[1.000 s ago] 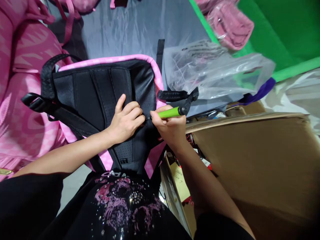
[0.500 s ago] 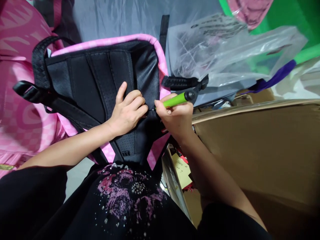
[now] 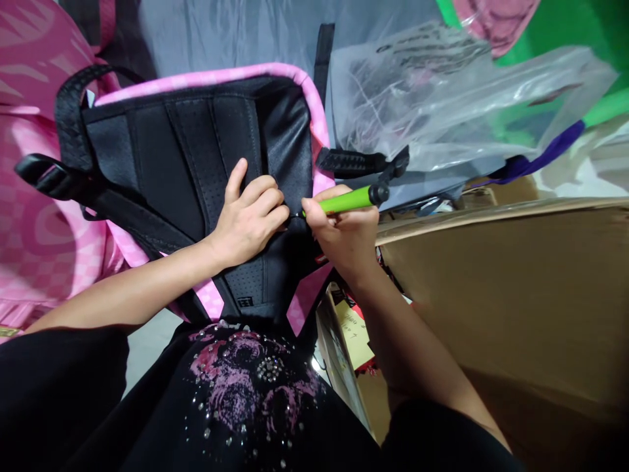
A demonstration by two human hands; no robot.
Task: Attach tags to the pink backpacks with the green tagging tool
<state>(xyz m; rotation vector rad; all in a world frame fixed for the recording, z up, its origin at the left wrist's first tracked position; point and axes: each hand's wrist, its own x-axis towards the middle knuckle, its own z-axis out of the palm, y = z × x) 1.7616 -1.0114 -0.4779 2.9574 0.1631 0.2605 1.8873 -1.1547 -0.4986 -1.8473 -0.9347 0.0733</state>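
A pink backpack [image 3: 191,124] lies against my lap with its black padded back panel facing up. My left hand [image 3: 248,216] rests on the panel with its fingers curled and pinched at the panel's fabric. My right hand [image 3: 341,233] is closed around a green-handled tool [image 3: 346,200] with a black end. The tool's thin tip points left and meets the panel just beside my left fingertips. A black strap with a buckle [image 3: 363,162] sticks out from the backpack's right edge, just above the tool.
More pink backpacks [image 3: 34,216] are piled at the left. Clear plastic bags [image 3: 442,98] lie at the upper right on grey sheeting [image 3: 221,33], with green fabric [image 3: 565,33] behind. A large cardboard box [image 3: 515,295] stands at the right, close to my right arm.
The view has shifted, so the backpack and hands sit higher and a little left in the picture. Both hands keep their grip, and the tool's tip stays at the same spot.
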